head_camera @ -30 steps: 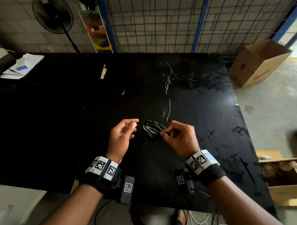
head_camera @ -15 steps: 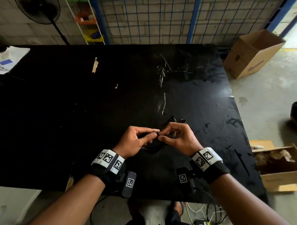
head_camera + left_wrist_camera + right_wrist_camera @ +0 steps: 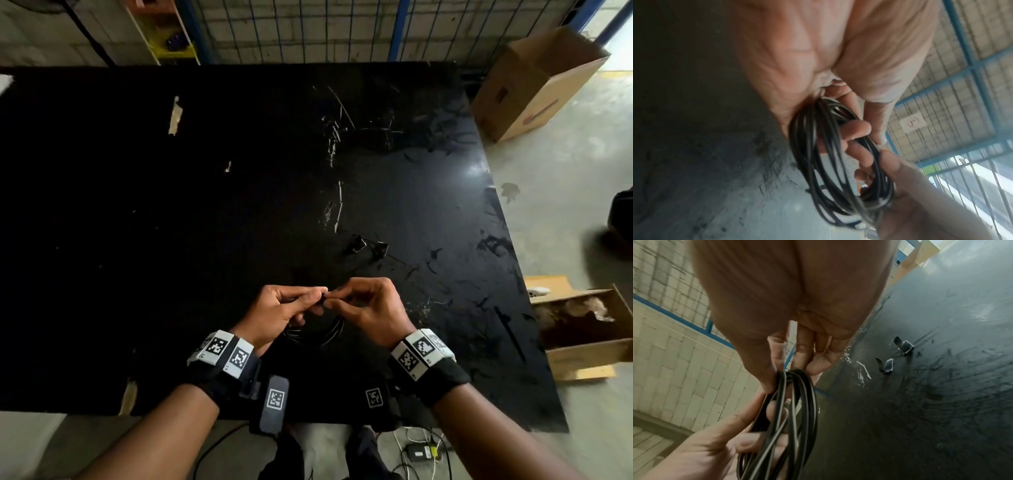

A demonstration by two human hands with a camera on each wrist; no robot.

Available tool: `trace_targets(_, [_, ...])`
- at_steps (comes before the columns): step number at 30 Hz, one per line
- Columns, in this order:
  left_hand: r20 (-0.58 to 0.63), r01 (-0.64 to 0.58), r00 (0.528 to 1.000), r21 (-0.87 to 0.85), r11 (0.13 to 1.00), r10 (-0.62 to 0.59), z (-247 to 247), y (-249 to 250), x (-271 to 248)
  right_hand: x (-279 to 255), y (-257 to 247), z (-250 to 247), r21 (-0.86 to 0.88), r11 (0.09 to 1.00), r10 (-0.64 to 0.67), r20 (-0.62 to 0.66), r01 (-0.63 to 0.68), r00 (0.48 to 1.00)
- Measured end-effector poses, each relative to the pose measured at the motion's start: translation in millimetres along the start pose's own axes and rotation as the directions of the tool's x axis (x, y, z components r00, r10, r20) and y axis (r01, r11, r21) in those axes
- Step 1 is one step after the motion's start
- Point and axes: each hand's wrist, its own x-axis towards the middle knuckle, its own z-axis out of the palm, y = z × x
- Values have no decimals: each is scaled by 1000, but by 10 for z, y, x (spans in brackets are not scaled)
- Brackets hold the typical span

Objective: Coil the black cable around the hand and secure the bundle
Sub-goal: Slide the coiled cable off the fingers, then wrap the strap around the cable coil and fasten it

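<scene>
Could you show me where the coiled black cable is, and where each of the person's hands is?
black cable [image 3: 838, 162]: left wrist view, on the bundled loops.
left hand [image 3: 274, 313]: head view, on the back of the hand.
right hand [image 3: 375, 310]: head view, on the back of the hand.

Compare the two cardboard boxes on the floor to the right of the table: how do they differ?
The far box stands tilted by the table's far corner, its open flaps raised; nothing inside it shows. The near box lies low and flat beside the table's right edge, open on top, with crumpled pale stuffing visible inside. Both are brown cardboard, open, and on the concrete floor.
</scene>
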Motion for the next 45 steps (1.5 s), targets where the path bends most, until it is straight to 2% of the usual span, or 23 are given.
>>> trace_targets(2, [-77, -8, 997, -39, 999, 5, -7, -26, 52, 120, 47, -5, 107, 991, 81, -46, -76, 996])
trace_targets(4, [-169, -26, 986, -80, 996, 12, -39, -32, 101, 344, 226, -32, 296, 929, 273, -146, -221, 951])
trace_targets(5, [-207, -41, 978, -93, 995, 21, -64, -34, 119, 480, 347, -47, 353, 891, 369, -202, -284, 907])
trace_targets(8, [-279, -74, 959, -118, 990, 38, -154, -31, 146, 913, 710, -79, 348, 813, 575, -359, -467, 735])
trace_targets(10, [-298, -87, 954, -135, 987, 43, -207, -17, 146, 1208, 899, -88, 404, 747, 662, -383, -528, 644])
trace_targets(12, [-311, -106, 949, -147, 983, 56, -241, 4, 139, 1474, 1040, -83, 466, 688, 722, -368, -556, 586])
trace_targets(14, [-322, -124, 944, -148, 981, 71, -280, 30, 132, 1679, 1224, -72, 423, 676, 737, -371, -604, 565])
trace_targets(17, [-318, -148, 943, -139, 979, 98, -348, 70, 107, 1858, 1395, -50, 309, 699, 714, -338, -644, 613])
trace_targets(19, [-319, -157, 941, -118, 981, 112, -394, 97, 95, 1867, 1296, -52, 305, 707, 707, -299, -638, 641])
trace_targets(21, [-319, -167, 940, -115, 979, 123, -434, 114, 83, 1836, 1200, -59, 303, 698, 716, -316, -649, 623])
trace_targets(23, [-329, -174, 936, -129, 976, 123, -457, 120, 82, 1768, 1034, -10, 257, 707, 695, -421, -658, 582])
trace_targets(24, [-338, -175, 934, -138, 975, 120, -462, 125, 84, 1726, 934, 26, 216, 738, 654, -462, -639, 599])
trace_targets(26, [-358, -176, 927, -142, 974, 116, -461, 132, 90, 1619, 753, 118, 162, 832, 533, -492, -530, 688])
trace_targets(30, [-387, -193, 910, -85, 978, 146, -462, 140, 86, 1210, 330, 178, 142, 962, 271, -389, -233, 880])
trace_targets(33, [-412, -209, 896, -59, 976, 166, -471, 142, 81, 775, -132, 195, 157, 987, 76, -293, -30, 953])
trace_targets(36, [-433, -226, 882, -44, 973, 185, -472, 177, 50, 371, -428, 207, 179, 978, -72, -197, 108, 978])
trace_targets(38, [-445, -237, 872, -22, 971, 203, -460, 207, 15, 183, -525, 228, 118, 983, -125, -107, 138, 986])
trace_targets(42, [-454, -250, 855, 62, 966, 250, -426, 245, -61, 15, -556, 314, -153, 980, -132, -33, 126, 991])
trace_targets(45, [-456, -294, 837, 90, 951, 302, -395, 240, -108, -27, -588, 375, -209, 968, -144, -9, 139, 989])
